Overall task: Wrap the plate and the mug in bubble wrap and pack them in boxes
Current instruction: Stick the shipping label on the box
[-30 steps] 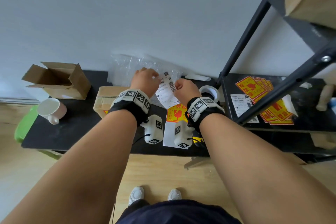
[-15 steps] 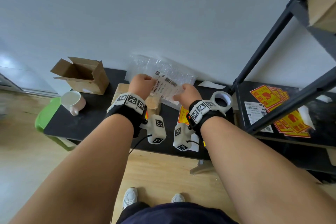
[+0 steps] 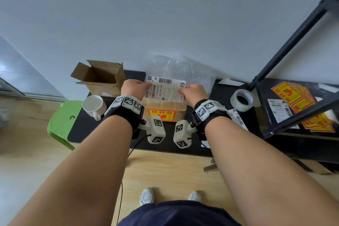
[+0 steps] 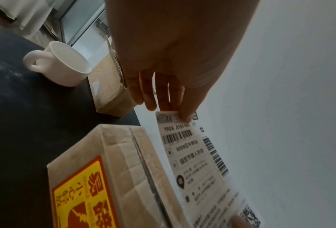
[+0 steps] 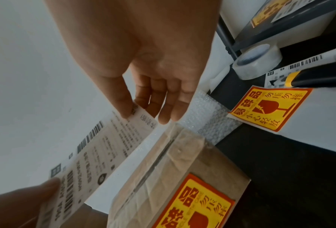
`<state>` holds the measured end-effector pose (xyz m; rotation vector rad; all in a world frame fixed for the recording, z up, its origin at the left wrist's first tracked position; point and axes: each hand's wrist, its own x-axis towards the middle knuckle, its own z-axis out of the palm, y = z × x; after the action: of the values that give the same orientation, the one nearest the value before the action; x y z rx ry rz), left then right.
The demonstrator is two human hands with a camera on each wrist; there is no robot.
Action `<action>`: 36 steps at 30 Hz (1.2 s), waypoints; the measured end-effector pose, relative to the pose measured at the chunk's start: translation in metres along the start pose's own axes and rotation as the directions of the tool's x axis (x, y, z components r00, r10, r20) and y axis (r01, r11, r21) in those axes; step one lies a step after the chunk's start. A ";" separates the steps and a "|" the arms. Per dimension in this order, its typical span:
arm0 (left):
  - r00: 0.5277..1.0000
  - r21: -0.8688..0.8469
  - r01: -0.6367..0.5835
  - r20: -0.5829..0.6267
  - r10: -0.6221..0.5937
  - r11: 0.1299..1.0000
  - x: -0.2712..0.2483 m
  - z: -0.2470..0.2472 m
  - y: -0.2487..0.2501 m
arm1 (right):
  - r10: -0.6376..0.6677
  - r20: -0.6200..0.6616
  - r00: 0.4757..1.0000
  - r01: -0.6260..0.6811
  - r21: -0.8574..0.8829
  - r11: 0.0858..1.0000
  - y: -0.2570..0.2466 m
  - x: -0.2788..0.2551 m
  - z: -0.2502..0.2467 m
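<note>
Both hands pinch a shipping label (image 3: 166, 89) above the sealed box (image 3: 164, 109): left hand (image 3: 133, 89), right hand (image 3: 194, 92).

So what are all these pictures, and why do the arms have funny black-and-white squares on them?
Those are a person's own arms; the squares sit on bands carrying little wrist cameras. The big picture comes from a camera on their head, looking down. The other two look along each hand.

The left hand and the right hand each pinch an end of a shipping label above a taped box with a yellow sticker. Also on the black table: a white mug, an open box, bubble wrap and a tape roll.
</note>
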<state>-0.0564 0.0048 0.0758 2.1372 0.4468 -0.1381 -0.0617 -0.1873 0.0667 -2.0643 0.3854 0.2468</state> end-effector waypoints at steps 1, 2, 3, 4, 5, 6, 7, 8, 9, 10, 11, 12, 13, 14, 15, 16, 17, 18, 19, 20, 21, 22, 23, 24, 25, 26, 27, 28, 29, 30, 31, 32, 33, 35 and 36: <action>1.000 0.025 0.000 0.006 0.000 1.000 0.004 -0.003 -0.003 | 0.009 -0.004 1.000 -0.009 -0.012 1.000 -0.002 0.000 0.006; 1.000 0.044 0.002 0.011 -0.003 0.999 0.008 -0.006 -0.007 | 0.017 -0.007 1.000 -0.017 -0.026 1.000 -0.004 0.000 0.010; 1.000 0.060 0.006 0.022 -0.007 0.998 0.011 -0.007 -0.010 | 0.024 -0.013 1.000 -0.025 -0.038 0.999 -0.004 0.001 0.015; 0.999 0.075 0.009 0.037 -0.012 0.997 0.015 -0.008 -0.013 | 0.030 -0.021 0.999 -0.031 -0.053 0.998 -0.004 0.002 0.019; 0.998 0.098 0.008 0.056 -0.014 0.995 0.018 -0.008 -0.016 | 0.038 -0.027 0.999 -0.040 -0.075 0.996 -0.003 0.002 0.023; 0.997 0.128 0.007 0.076 -0.016 0.992 0.021 -0.007 -0.019 | 0.045 -0.029 0.999 -0.048 -0.107 0.993 -0.002 0.003 0.027; 0.995 0.162 0.006 0.095 -0.022 0.987 0.022 -0.006 -0.022 | 0.061 -0.028 0.998 -0.064 -0.144 0.987 0.000 0.004 0.032; 0.993 0.193 0.008 0.111 -0.030 0.981 0.024 -0.004 -0.025 | 0.078 -0.028 0.997 -0.082 -0.177 0.981 0.003 0.006 0.036; 0.992 0.221 0.010 0.123 -0.038 0.975 0.025 -0.002 -0.027 | 0.094 -0.031 0.995 -0.099 -0.203 0.974 0.006 0.008 0.039; 0.990 0.240 0.012 0.135 -0.046 0.971 0.027 0.001 -0.030 | 0.101 -0.038 0.994 -0.107 -0.228 0.968 0.010 0.009 0.042; 0.988 0.250 0.011 0.148 -0.050 0.968 0.029 0.004 -0.032 | 0.105 -0.042 0.994 -0.112 -0.253 0.961 0.013 0.011 0.043; 0.986 0.251 0.008 0.157 -0.049 0.968 0.031 0.008 -0.034 | 0.105 -0.042 0.994 -0.112 -0.279 0.954 0.015 0.014 0.043; 0.986 0.247 0.002 0.163 -0.044 0.969 0.034 0.011 -0.036 | 0.105 -0.040 0.994 -0.112 -0.304 0.946 0.017 0.017 0.043; 0.986 0.242 -0.002 0.163 -0.039 0.970 0.037 0.013 -0.037 | 0.102 -0.038 0.994 -0.109 -0.329 0.938 0.018 0.021 0.043; 0.987 0.239 -0.004 0.158 -0.035 0.971 0.039 0.015 -0.038 | 0.100 -0.037 0.994 -0.107 -0.354 0.929 0.018 0.025 0.042; 0.988 0.244 -0.004 0.149 -0.033 0.970 0.040 0.017 -0.038 | 0.098 -0.036 0.995 -0.105 -0.381 0.919 0.017 0.029 0.042; 0.990 0.254 0.000 0.138 -0.036 0.967 0.041 0.019 -0.038 | 0.098 -0.033 0.995 -0.103 -0.409 0.907 0.016 0.033 0.041; 0.991 0.262 0.009 0.125 -0.043 0.965 0.042 0.021 -0.038 | 0.098 -0.028 0.995 -0.100 -0.434 0.896 0.016 0.037 0.041; 0.992 0.264 0.020 0.114 -0.052 0.964 0.042 0.022 -0.039 | 0.099 -0.024 0.995 -0.099 -0.454 0.885 0.016 0.039 0.042; 0.993 0.264 0.029 0.104 -0.058 0.964 0.043 0.024 -0.040 | 0.101 -0.021 0.995 -0.099 -0.469 0.878 0.016 0.041 0.042; 0.993 0.265 0.033 0.100 -0.061 0.964 0.044 0.025 -0.041 | 0.104 -0.020 0.994 -0.101 -0.478 0.873 0.017 0.042 0.043; 0.993 0.275 0.030 0.099 -0.060 0.961 0.044 0.026 -0.041 | 0.107 -0.020 0.994 -0.103 -0.482 0.870 0.018 0.043 0.043; 0.994 0.291 0.023 0.098 -0.053 0.956 0.044 0.027 -0.042 | 0.107 -0.022 0.994 -0.104 -0.485 0.868 0.018 0.044 0.044; 0.995 0.311 0.014 0.093 -0.045 0.950 0.044 0.028 -0.042 | 0.107 -0.023 0.994 -0.104 -0.491 0.865 0.019 0.044 0.044; 0.996 0.325 0.006 0.085 -0.036 0.946 0.044 0.030 -0.042 | 0.102 -0.023 0.994 -0.100 -0.500 0.860 0.019 0.045 0.044; 0.997 0.334 0.000 0.077 -0.027 0.943 0.044 0.031 -0.042 | 0.097 -0.022 0.995 -0.094 -0.508 0.856 0.020 0.046 0.045; 0.997 0.338 -0.007 0.069 -0.018 0.941 0.044 0.033 -0.043 | 0.090 -0.018 0.996 -0.086 -0.517 0.852 0.021 0.047 0.045; 0.998 0.342 -0.012 0.062 -0.010 0.940 0.044 0.034 -0.044 | 0.084 -0.012 0.996 -0.078 -0.523 0.849 0.022 0.047 0.045; 0.998 0.344 -0.015 0.057 -0.005 0.939 0.044 0.035 -0.045 | 0.078 -0.006 0.997 -0.069 -0.527 0.847 0.023 0.048 0.045; 0.999 0.342 -0.014 0.053 -0.005 0.939 0.044 0.037 -0.046 | 0.074 -0.001 0.997 -0.063 -0.531 0.845 0.024 0.048 0.045; 0.999 0.339 -0.013 0.048 -0.004 0.941 0.043 0.038 -0.048 | 0.069 0.003 0.998 -0.056 -0.536 0.842 0.024 0.048 0.045; 0.999 0.338 -0.013 0.041 -0.001 0.941 0.044 0.039 -0.049 | 0.063 0.006 0.998 -0.050 -0.545 0.837 0.024 0.049 0.045; 0.999 0.340 -0.014 0.032 0.003 0.940 0.044 0.040 -0.049 | 0.055 0.005 0.998 -0.043 -0.555 0.831 0.023 0.049 0.045; 1.000 0.348 -0.019 0.017 0.014 0.937 0.044 0.041 -0.051 | 0.038 0.003 0.999 -0.029 -0.575 0.818 0.023 0.049 0.045; 1.000 0.358 -0.024 0.012 0.020 0.933 0.045 0.042 -0.051 | 0.030 0.000 1.000 -0.024 -0.587 0.809 0.023 0.048 0.046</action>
<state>-0.0310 0.0088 0.0002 2.4984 0.4166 -0.2309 -0.0259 -0.1663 0.0098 -2.6713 0.3605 0.4368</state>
